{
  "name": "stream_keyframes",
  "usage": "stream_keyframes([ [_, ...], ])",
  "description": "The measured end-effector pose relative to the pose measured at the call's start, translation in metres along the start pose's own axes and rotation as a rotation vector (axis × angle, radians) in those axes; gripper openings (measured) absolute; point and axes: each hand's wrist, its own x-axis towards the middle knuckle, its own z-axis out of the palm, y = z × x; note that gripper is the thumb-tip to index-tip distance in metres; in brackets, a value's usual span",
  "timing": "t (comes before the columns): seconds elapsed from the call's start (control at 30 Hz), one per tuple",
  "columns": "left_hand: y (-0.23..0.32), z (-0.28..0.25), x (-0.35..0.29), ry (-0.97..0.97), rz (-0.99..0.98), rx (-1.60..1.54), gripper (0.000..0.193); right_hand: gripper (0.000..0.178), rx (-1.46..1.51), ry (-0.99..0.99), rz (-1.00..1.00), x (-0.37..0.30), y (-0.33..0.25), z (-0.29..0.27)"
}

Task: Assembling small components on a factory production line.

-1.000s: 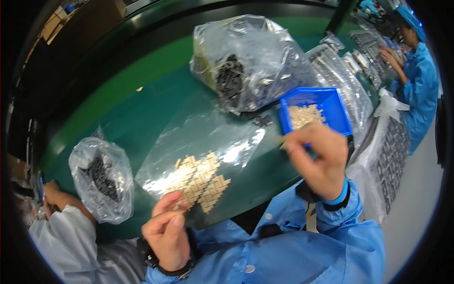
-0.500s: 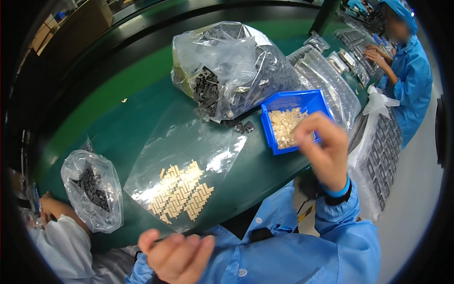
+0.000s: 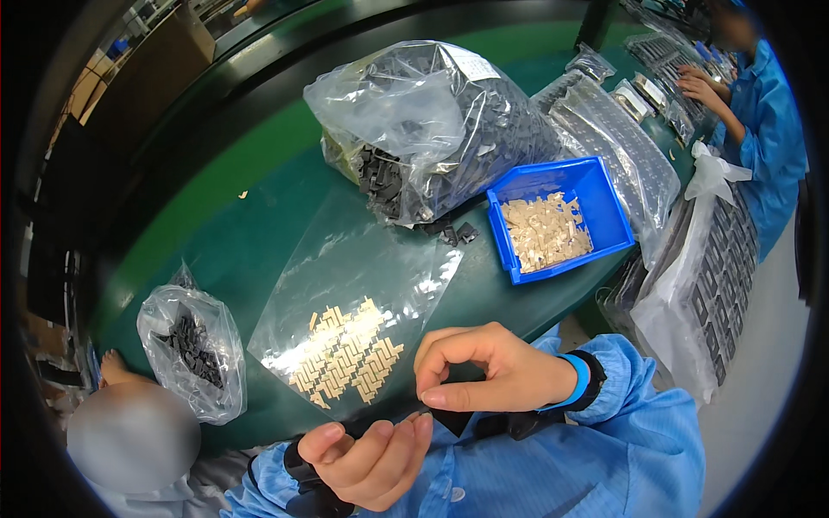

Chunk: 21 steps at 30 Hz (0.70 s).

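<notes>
Low in front of my body my two hands come together. My left hand (image 3: 371,464) is palm up with curled fingers, and whatever it holds is too small to name. My right hand (image 3: 496,369), wearing a blue and a black wristband, bends thumb and index finger toward the left fingertips; anything between them is hidden. Just beyond, a clear plastic sheet (image 3: 324,246) carries small cream T-shaped pieces (image 3: 345,354) laid out in an interlocking pattern. Right of it stands a blue bin (image 3: 615,211) with many loose cream pieces (image 3: 548,229).
A large clear bag (image 3: 484,129) of black parts lies behind, with loose black pieces (image 3: 458,233) at its mouth. A smaller bag (image 3: 229,345) of black parts sits left, beside another person (image 3: 134,440). At the right are wrapped trays (image 3: 691,302) and a co-worker in blue (image 3: 760,129).
My right hand has moved from over the blue bin down and left to my left hand. My left hand has shifted slightly right. The whole view has shifted a little.
</notes>
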Motion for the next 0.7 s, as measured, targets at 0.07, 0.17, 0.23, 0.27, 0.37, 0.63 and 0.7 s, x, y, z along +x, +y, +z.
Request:
stream_keyframes([
  [0.07, -0.003, -0.012, 0.014, -0.137, 0.043, -0.056, 0.014, 0.011, 0.013, 0.005, -0.003, -0.002, -0.003, -0.002],
  [0.17, -0.003, -0.001, 0.016, -0.231, 0.054, -0.089, 0.018, 0.009, -0.051, 0.044, -0.022, -0.007, -0.006, -0.004],
  [0.23, -0.003, 0.008, 0.02, -0.185, 0.021, -0.07, 0.02, 0.007, -0.342, 0.215, -0.199, -0.011, -0.009, -0.006],
  [0.27, -0.006, 0.011, 0.029, -0.281, -0.089, -0.13, 0.025, 0.007, -0.348, 0.219, -0.199, -0.013, -0.013, -0.008],
  [0.37, -0.019, 0.023, 0.051, -0.542, -0.246, -0.397, 0.041, 0.006, -0.542, 0.553, -0.348, -0.018, -0.022, -0.023],
  [0.63, -0.022, 0.121, 0.052, -0.749, -0.198, -0.355, 0.025, 0.006, -0.377, 0.794, -0.476, -0.033, -0.027, -0.034],
  [0.7, -0.016, 0.135, 0.05, -0.896, -0.143, -0.25, 0.016, 0.006, -0.382, 0.794, -0.466, -0.036, -0.025, -0.034],
])
